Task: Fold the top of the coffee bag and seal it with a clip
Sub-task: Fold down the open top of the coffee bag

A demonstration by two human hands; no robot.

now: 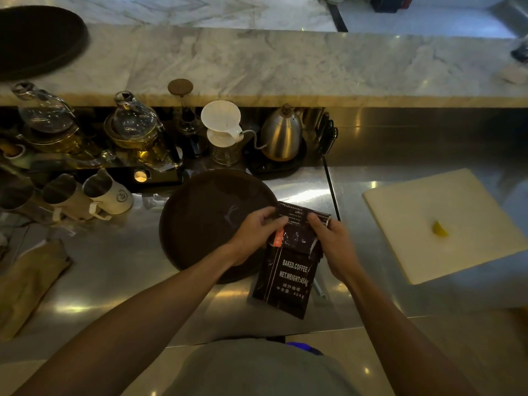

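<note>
A dark coffee bag (pixel 285 270) stands on a steel counter (pixel 137 287), held at its top between both hands, close in front of the person. Its lower body leans toward the viewer, with white lettering reading "BAKED.COFFEE" and "NET.WEIGHT:454g". The top part of the bag is bent over toward the front, showing small printed text, and a small orange label (pixel 277 238) sits near the upper left edge. The left hand (pixel 254 232) grips the bag's upper left corner, thumb on the front and fingers curled behind, closed on the fold. The right hand (pixel 331 241) pinches the upper right corner the same way, closed on the bag. Whether a clip is present cannot be told. Just left of the bag lies a round dark tray (pixel 205 218), its rim touching or passing behind the bag. To the right is a pale cutting board (pixel 445 224) with a yellow lemon piece (pixel 440 228).
</note>
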